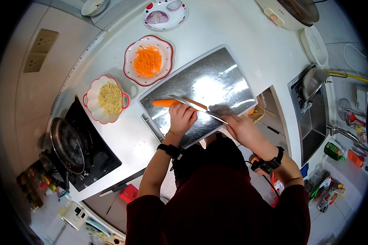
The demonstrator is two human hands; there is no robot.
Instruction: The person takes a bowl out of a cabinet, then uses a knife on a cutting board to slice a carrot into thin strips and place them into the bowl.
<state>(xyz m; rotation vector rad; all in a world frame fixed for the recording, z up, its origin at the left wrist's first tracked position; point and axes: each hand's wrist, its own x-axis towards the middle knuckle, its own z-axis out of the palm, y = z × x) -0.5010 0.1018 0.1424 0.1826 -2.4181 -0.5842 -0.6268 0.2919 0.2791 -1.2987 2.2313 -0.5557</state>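
A peeled carrot (162,102) lies across a metal cutting board (184,82). My left hand (182,118) holds the carrot near its middle, fingers curled on its near side. In my right hand (240,127) is a kitchen knife (213,114), its narrow blade slanting over the carrot just beyond the left fingers; whether the edge has entered it I cannot tell. Beyond the board's far left edge, a red-rimmed scalloped bowl (132,69) holds carrot shreds (147,60). Left of it, a two-handled white bowl (93,107) contains pale yellow shreds (109,97).
A dotted plate (181,20) with a cut red onion (157,17) is at the back. To the left, a frying pan (68,145) rests on a black cooktop (102,160). A sink (314,130) lies to the right, and an open drawer or bin area (271,113) is beside the board.
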